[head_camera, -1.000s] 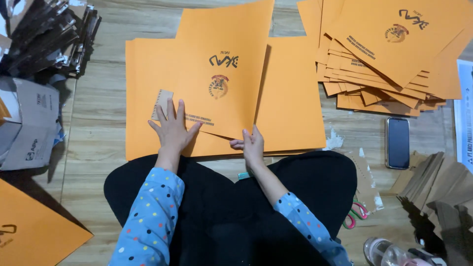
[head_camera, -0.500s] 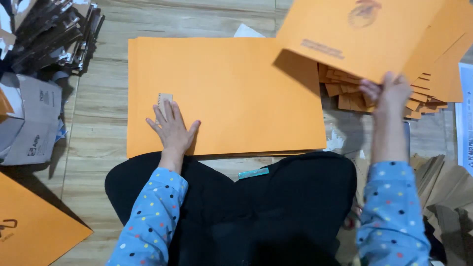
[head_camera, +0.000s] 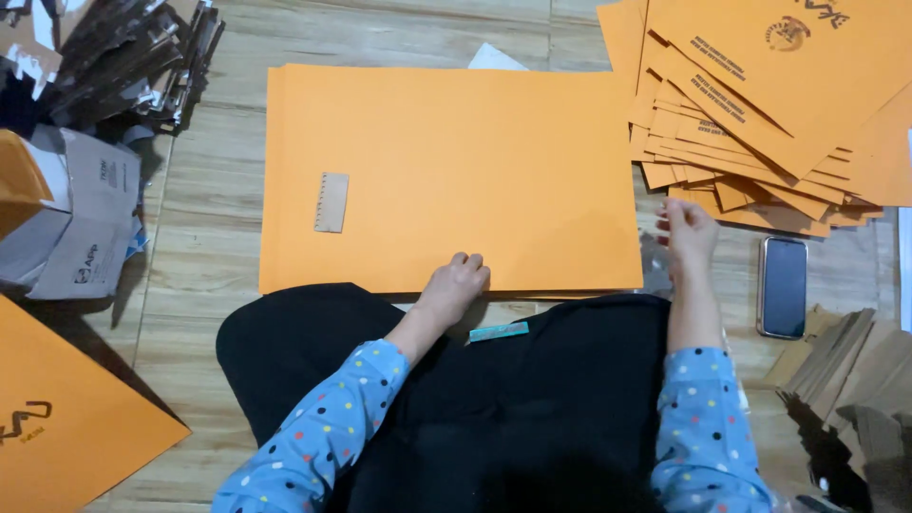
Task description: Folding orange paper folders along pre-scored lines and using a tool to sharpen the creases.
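Covering the middle of the wooden floor, a stack of large plain orange sheets lies flat, its near edge just in front of the seated person's black-clad lap. To the far right, a fanned pile of folded orange pieces with dark printed marks spreads out, well apart from a grey cardboard box at the left. A dark phone lies on the floor near the right. The left hand rests loosely curled on the stack's near edge, fingers bent under. The right hand hovers with fingers loosely spread, empty, just beside the pile's near edge. A small brown cardboard strip lies on the stack's left part.
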